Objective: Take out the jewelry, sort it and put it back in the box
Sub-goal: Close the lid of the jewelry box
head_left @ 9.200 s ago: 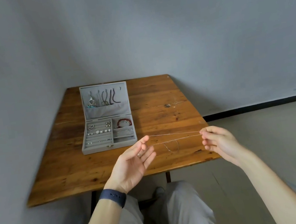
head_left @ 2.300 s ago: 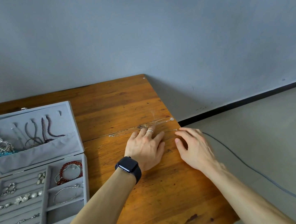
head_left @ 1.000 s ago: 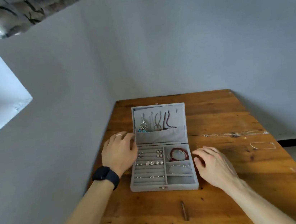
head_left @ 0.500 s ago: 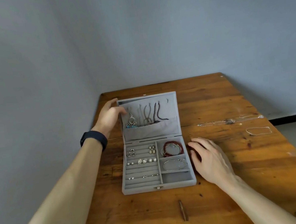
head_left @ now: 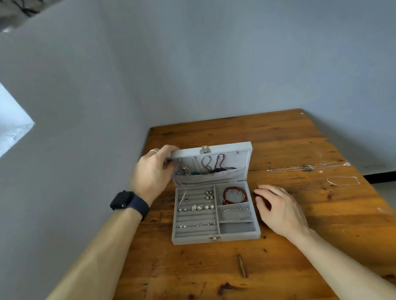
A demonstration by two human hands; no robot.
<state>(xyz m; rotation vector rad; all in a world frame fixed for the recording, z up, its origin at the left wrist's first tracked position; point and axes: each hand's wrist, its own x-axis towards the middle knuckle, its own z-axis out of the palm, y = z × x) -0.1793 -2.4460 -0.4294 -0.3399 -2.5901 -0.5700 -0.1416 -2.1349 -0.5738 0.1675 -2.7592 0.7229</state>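
Note:
A grey jewelry box (head_left: 196, 239) stands in the middle of the wooden table. Its lid (head_left: 227, 148) is tilted forward, partly lowered over the tray. My left hand (head_left: 151, 175) grips the lid's top left corner. Necklaces (head_left: 209, 164) hang inside the lid above a pocket. Rings and earrings (head_left: 197, 208) sit in the left slots, a red bead bracelet (head_left: 234, 194) and a silver bracelet (head_left: 235, 214) in the right compartments. My right hand (head_left: 279, 208) rests on the table beside the box's right wall, fingers relaxed, holding nothing. A thin silver necklace (head_left: 307, 167) and a small chain (head_left: 343, 181) lie on the table at right.
The table (head_left: 342, 244) stands in a corner, with grey walls behind and to the left. A dark splinter-like mark (head_left: 241, 266) lies on the wood near the front. The floor shows past the table's right edge.
My left hand has taken hold of the lid's top left corner and tipped the lid forward, towards the tray. My right hand has stayed beside the box.

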